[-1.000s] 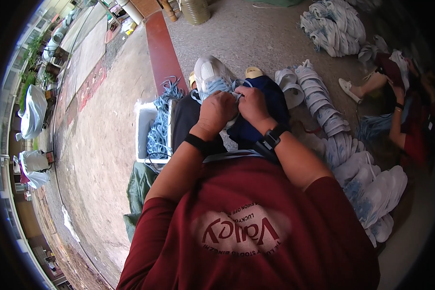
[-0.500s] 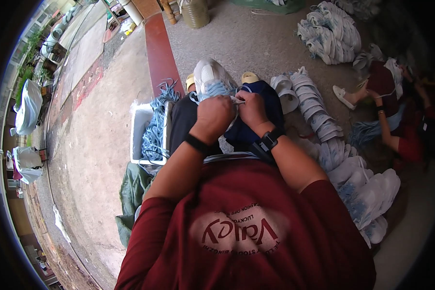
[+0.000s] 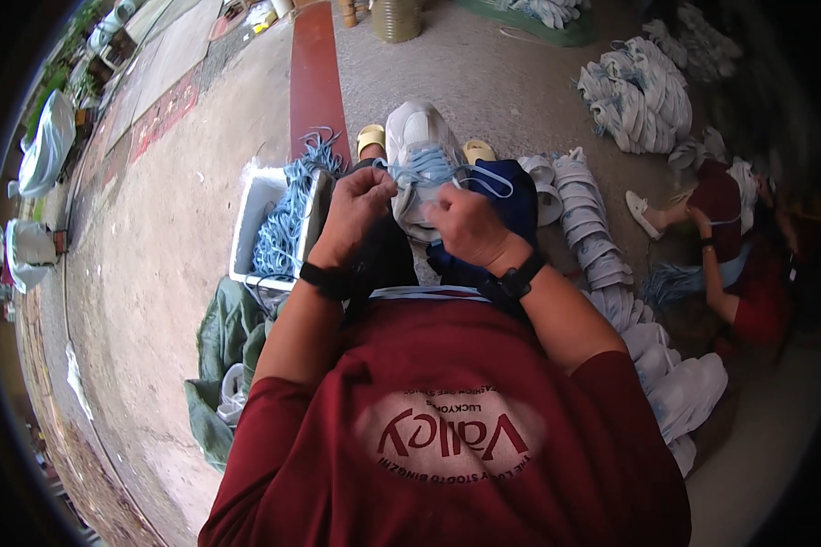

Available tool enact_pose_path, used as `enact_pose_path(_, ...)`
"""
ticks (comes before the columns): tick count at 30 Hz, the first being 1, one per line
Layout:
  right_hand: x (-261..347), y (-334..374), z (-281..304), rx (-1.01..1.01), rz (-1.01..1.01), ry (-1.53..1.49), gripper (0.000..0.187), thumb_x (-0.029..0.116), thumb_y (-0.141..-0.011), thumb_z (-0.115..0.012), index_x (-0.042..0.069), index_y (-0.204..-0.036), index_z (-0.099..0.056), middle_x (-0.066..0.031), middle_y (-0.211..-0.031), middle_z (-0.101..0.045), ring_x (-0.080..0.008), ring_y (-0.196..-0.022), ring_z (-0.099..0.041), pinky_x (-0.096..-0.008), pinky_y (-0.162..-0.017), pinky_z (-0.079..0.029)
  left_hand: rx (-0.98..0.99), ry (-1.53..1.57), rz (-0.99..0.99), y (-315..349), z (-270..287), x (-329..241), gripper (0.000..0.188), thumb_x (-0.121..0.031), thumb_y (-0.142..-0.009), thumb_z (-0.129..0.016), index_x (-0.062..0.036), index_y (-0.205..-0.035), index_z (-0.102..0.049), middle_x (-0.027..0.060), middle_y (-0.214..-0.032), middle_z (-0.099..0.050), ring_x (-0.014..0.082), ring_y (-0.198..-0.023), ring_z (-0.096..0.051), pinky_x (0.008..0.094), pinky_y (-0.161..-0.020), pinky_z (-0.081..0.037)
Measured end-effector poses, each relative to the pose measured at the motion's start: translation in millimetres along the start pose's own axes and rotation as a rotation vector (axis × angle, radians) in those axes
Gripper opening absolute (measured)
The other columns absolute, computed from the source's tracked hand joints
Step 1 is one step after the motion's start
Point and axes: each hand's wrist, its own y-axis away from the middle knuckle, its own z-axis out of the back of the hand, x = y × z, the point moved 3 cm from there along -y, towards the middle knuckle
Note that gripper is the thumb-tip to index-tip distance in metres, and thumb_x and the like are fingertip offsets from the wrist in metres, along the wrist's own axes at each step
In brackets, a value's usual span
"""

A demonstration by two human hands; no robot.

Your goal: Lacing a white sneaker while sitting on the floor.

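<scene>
A white sneaker (image 3: 417, 137) rests on my lap, toe pointing away, with a light blue lace (image 3: 429, 167) threaded across its top. My left hand (image 3: 356, 208) pinches one end of the lace at the shoe's left side. My right hand (image 3: 465, 223) grips the other part of the lace, whose loop trails right over dark blue cloth (image 3: 513, 202). Both wrists wear black bands.
A white box (image 3: 251, 223) full of blue laces sits at my left. A row of white shoes (image 3: 593, 246) runs along my right, with more piles (image 3: 639, 91) farther back. Another person (image 3: 734, 246) sits at the right. Green cloth (image 3: 223, 346) lies by my left side.
My hands have moved slightly apart, drawing the lace out to each side over the shoe. The view has tilted a little.
</scene>
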Motion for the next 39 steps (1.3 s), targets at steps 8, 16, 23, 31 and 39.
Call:
enact_pose_path(8,6,-27,-34,0.154,0.043,0.077,0.012,0.010,-0.076,-0.055,0.004,-0.085,-0.061,-0.0151,-0.082,-0.055,-0.0307,-0.076,-0.060,-0.0391,-0.063,-0.050,0.007,-0.020,-0.074,-15,1,1,0.014,-0.017,-0.086,-0.060,-0.0035,-0.084,-0.060,-0.0031,-0.075,-0.056,0.0050,-0.068,-0.048,0.0206,-0.062,-0.040)
enact_pose_path(16,-12,4,-26,-0.014,-0.351,-0.989,0.010,-0.002,-0.079,-0.053,0.003,-0.085,-0.059,-0.0052,-0.076,-0.057,-0.0133,-0.066,-0.055,-0.0266,-0.060,-0.046,0.224,0.893,0.141,-18,-29,11,0.011,-0.016,-0.093,-0.045,-0.0078,-0.086,-0.049,0.0062,-0.081,-0.056,0.0139,-0.066,-0.054,0.0240,-0.060,-0.044)
enact_pose_path(23,-103,128,59,-0.838,-0.768,-1.367,0.011,-0.002,-0.081,-0.055,0.004,-0.090,-0.055,0.0006,-0.067,-0.048,-0.0076,-0.058,-0.042,-0.0202,-0.055,-0.035,-0.428,0.879,0.208,35,96,47,0.026,-0.025,-0.090,-0.050,-0.0150,-0.068,-0.041,-0.0053,-0.056,-0.031,0.0072,-0.050,-0.030,0.0214,-0.045,-0.026)
enact_pose_path(31,-99,146,63,-0.312,-0.888,-0.860,0.006,0.009,-0.080,-0.063,0.004,-0.082,-0.059,-0.0022,-0.066,-0.053,-0.0100,-0.059,-0.048,-0.0239,-0.055,-0.038,-0.240,-0.024,0.104,87,110,60,0.012,-0.008,-0.078,-0.067,-0.0059,-0.089,-0.061,-0.0057,-0.062,-0.045,0.0040,-0.052,-0.037,0.0195,-0.047,-0.027)
enact_pose_path(39,-94,134,97,0.002,-0.479,0.133,0.010,0.009,-0.067,-0.069,0.006,-0.076,-0.067,-0.0139,-0.069,-0.060,-0.0317,-0.066,-0.058,-0.0410,-0.061,-0.044,-0.191,-1.023,-0.124,83,124,47,0.011,-0.011,-0.068,-0.071,-0.0077,-0.077,-0.067,0.0096,-0.072,-0.060,0.0278,-0.067,-0.060,0.0354,-0.059,-0.046)
